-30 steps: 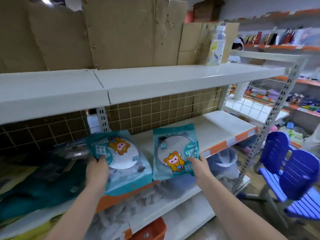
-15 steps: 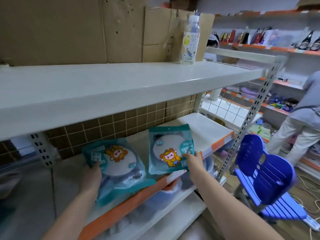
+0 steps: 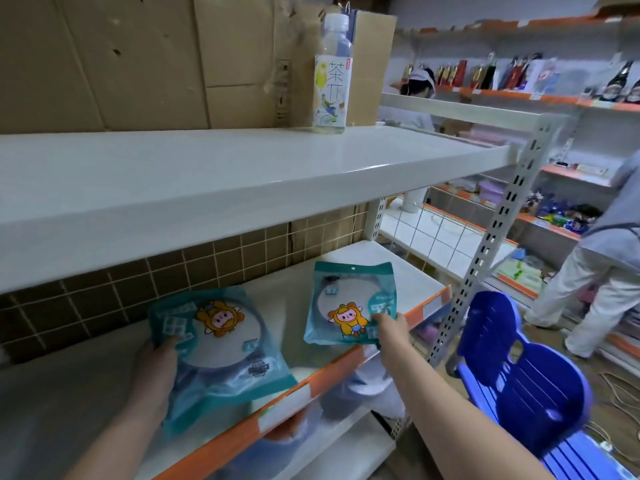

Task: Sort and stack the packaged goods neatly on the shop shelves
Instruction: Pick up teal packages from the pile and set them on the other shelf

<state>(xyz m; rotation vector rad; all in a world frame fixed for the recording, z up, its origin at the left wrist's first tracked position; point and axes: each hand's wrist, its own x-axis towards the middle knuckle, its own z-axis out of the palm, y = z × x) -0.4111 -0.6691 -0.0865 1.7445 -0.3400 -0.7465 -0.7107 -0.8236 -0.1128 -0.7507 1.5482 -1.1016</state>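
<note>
White shelf (image 3: 242, 174) across upper frame, bottle (image 3: 331, 77) on it at top centre. Blue chair (image 3: 519, 372) lower right. Lower-left teal packet (image 3: 221, 344) on middle shelf (image 3: 398, 258), gripped by left hand (image 3: 156, 365). Centre teal packet (image 3: 349, 303) upright, corner pinched by right hand (image 3: 391, 327).

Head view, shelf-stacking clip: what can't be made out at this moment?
- Left hand: fingers lie under the left teal packet, so the grip is hidden.
- Small print on the right teal packet: too small and blurred.
- Goods on the lower shelf: blurred, covered by the orange shelf edge.
- Blue chair: cut off by the bottom edge.
- Bystander: cut off by the right edge.
</note>
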